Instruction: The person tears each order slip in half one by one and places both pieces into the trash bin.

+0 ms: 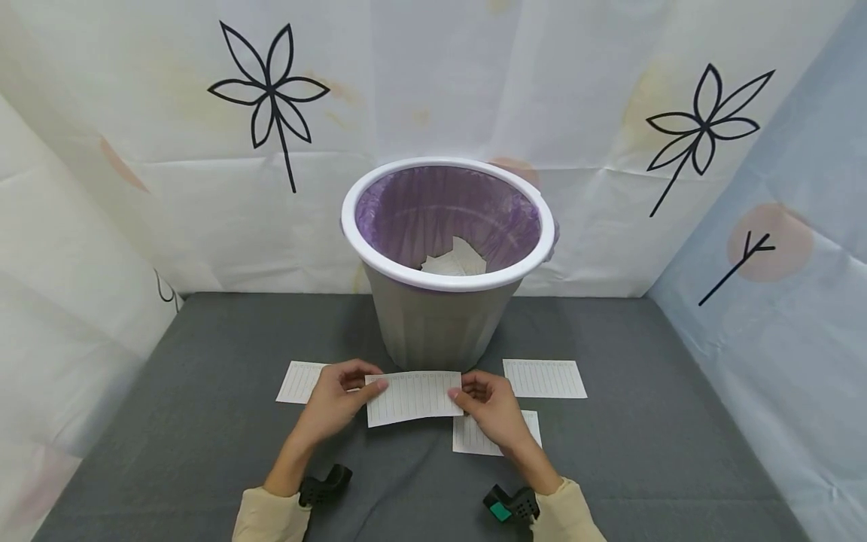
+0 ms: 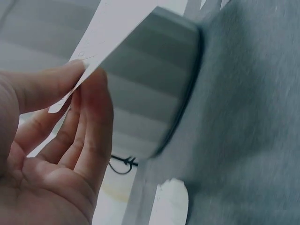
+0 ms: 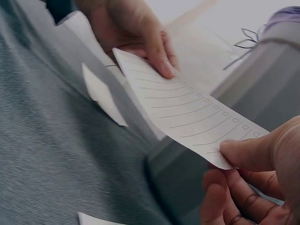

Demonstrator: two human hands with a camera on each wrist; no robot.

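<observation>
Both hands hold one lined slip of paper (image 1: 413, 397) between them, raised in front of the bin. My left hand (image 1: 339, 397) pinches its left end, thumb on the near face and fingers behind. At the other end my right hand (image 1: 493, 406) pinches it the same way. The right wrist view shows printed lines and a row of small boxes along one edge of the slip (image 3: 187, 110), which bows slightly. In the left wrist view the left thumb and fingers (image 2: 96, 101) grip the corner, and the slip is seen nearly edge-on.
A grey bin (image 1: 440, 324) with white rim and purple liner stands behind the hands, paper pieces (image 1: 457, 260) inside it. Lined slips lie on the grey cloth at left (image 1: 298, 382), at right (image 1: 545, 379) and partly under the right hand (image 1: 474, 438). Printed fabric walls (image 1: 589, 90) enclose the table.
</observation>
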